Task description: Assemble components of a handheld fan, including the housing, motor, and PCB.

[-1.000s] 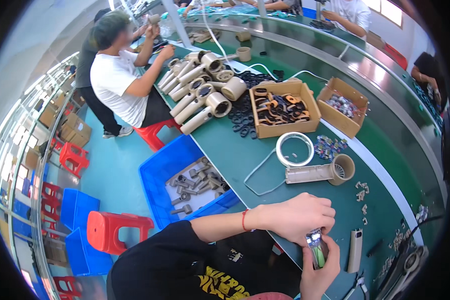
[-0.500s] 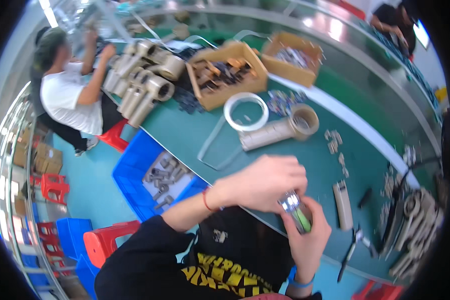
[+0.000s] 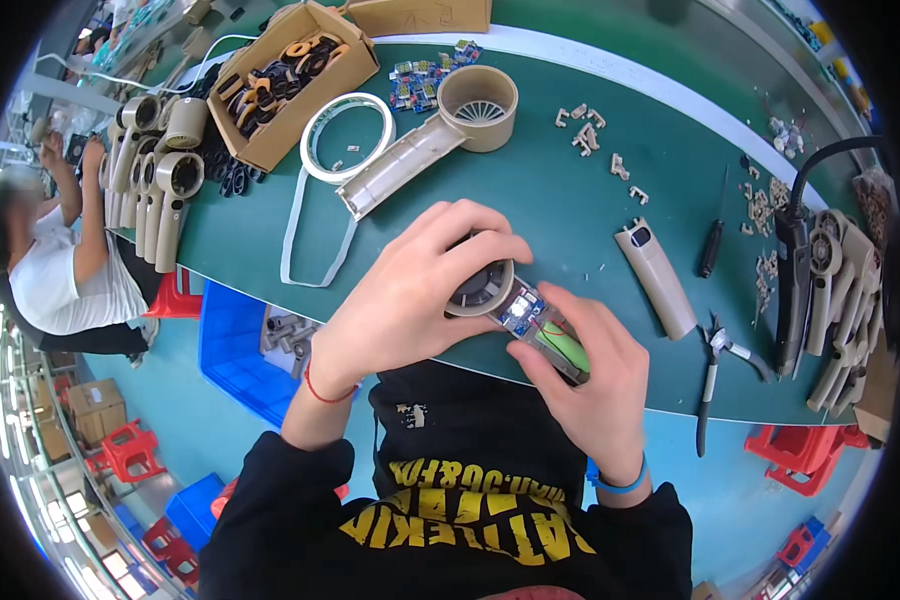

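A beige handheld fan (image 3: pixel 494 303) is held between my two hands over the table's near edge. My left hand (image 3: pixel 400 290) wraps its round head, fingers over the top and thumb below. My right hand (image 3: pixel 602 375) grips the handle, thumb and fingers on opposite sides. The handle lies open, showing a small blue circuit board (image 3: pixel 521 311), thin red wires and a green battery (image 3: pixel 563 346). To the right lies a separate beige handle cover (image 3: pixel 658 282). Beyond my hands rests another beige fan housing (image 3: pixel 410 165), its round head at the far end.
A white tape roll (image 3: pixel 312 140), a cardboard box (image 3: pixel 358 68) of black and orange rings, and blue circuit boards (image 3: pixel 422 82) lie farther back. Pliers (image 3: pixel 712 375) and a screwdriver (image 3: pixel 711 248) are at right. Fan housings (image 3: pixel 160 200) pile up left, near a seated person (image 3: pixel 65 240). A blue bin (image 3: pixel 232 350) stands below.
The view has swung, so the table things appear farther left. My left hand has shifted from covering the fan's top to gripping around its head. The fan's open handle shows more now.
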Demonstrator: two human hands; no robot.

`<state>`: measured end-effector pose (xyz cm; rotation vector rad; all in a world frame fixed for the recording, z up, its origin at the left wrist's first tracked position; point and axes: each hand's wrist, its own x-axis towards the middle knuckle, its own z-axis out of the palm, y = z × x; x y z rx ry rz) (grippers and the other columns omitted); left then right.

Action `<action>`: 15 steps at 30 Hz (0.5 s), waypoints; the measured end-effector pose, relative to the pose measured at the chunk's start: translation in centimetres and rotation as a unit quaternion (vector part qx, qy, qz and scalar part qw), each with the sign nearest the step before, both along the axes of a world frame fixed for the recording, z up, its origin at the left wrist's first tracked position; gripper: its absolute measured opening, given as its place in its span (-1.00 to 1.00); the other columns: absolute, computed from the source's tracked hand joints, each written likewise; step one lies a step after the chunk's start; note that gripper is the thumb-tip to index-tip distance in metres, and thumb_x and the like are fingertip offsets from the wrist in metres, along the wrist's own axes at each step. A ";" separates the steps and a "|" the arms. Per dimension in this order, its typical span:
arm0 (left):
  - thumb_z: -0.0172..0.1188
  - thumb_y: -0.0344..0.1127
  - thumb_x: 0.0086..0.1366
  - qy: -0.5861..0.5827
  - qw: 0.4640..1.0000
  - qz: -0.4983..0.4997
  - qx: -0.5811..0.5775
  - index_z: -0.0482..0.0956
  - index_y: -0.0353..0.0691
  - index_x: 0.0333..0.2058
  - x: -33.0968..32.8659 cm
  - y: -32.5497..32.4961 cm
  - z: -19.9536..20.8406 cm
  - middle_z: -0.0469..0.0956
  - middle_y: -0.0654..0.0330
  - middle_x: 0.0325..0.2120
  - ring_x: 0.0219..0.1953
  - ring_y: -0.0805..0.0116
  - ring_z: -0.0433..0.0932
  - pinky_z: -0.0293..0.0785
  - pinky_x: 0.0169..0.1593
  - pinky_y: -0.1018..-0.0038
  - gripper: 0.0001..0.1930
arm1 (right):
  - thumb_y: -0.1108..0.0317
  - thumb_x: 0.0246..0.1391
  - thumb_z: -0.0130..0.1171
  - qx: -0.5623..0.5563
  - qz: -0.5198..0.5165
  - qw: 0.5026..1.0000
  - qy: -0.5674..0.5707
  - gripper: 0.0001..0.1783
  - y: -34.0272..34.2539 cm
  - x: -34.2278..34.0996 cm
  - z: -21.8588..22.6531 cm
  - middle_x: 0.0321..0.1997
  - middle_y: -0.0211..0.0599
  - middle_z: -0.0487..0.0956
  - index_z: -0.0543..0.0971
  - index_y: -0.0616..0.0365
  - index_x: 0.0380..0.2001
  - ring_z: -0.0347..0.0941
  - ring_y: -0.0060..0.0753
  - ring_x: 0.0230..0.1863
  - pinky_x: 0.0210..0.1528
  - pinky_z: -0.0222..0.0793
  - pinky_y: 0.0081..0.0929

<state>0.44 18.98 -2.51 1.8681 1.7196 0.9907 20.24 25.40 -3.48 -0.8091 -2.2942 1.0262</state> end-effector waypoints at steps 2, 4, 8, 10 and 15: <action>0.47 -0.49 -0.22 0.005 1.000 0.000 -0.008 0.53 -0.16 -0.14 0.1 0.0 0.0 0.44 0.13 -0.14 -0.10 0.10 0.48 0.46 -0.04 0.31 -0.45 | 0.44 -0.22 0.47 -0.007 0.004 1.000 -0.004 -0.46 0.2 0.1 0.1 -0.21 -0.18 0.60 0.54 0.18 -0.08 0.59 -0.19 -0.27 -0.22 0.50 -0.44; 0.47 -0.50 -0.22 0.009 1.000 0.000 -0.016 0.53 -0.16 -0.14 0.2 0.1 0.1 0.44 0.13 -0.15 -0.10 0.09 0.47 0.45 -0.05 0.31 -0.45 | 0.43 -0.22 0.47 -0.014 0.007 1.000 -0.009 -0.46 0.6 0.0 0.4 -0.21 -0.18 0.60 0.53 0.18 -0.09 0.59 -0.18 -0.27 -0.23 0.50 -0.43; 0.44 -0.53 -0.26 0.056 0.998 0.006 -0.025 0.51 -0.16 -0.18 0.2 0.5 0.7 0.44 0.13 -0.16 -0.12 0.07 0.46 0.45 -0.07 0.31 -0.46 | 0.32 -0.21 0.47 0.006 0.065 0.993 -0.098 -0.48 2.4 -1.2 2.3 -0.28 -0.20 0.55 0.44 0.16 -0.18 0.53 -0.10 -0.29 -0.27 0.44 -0.33; 0.40 -0.56 -0.31 0.062 0.998 0.014 -0.027 0.50 -0.17 -0.22 0.3 0.7 0.6 0.44 0.13 -0.18 -0.13 0.06 0.45 0.44 -0.08 0.31 -0.46 | 0.25 -0.21 0.47 0.036 0.105 0.984 -0.141 -0.48 3.3 -2.0 2.9 -0.34 -0.21 0.50 0.38 0.14 -0.25 0.48 -0.04 -0.30 -0.28 0.39 -0.25; 0.38 -0.58 -0.30 0.051 0.998 0.029 -0.011 0.50 -0.18 -0.24 0.7 0.7 0.7 0.43 0.13 -0.21 -0.14 0.06 0.45 0.44 -0.11 0.30 -0.48 | 0.30 -0.24 0.46 0.009 0.130 0.975 -0.181 -0.49 3.7 -2.1 3.3 -0.33 -0.20 0.50 0.39 0.15 -0.25 0.48 -0.06 -0.30 -0.28 0.39 -0.26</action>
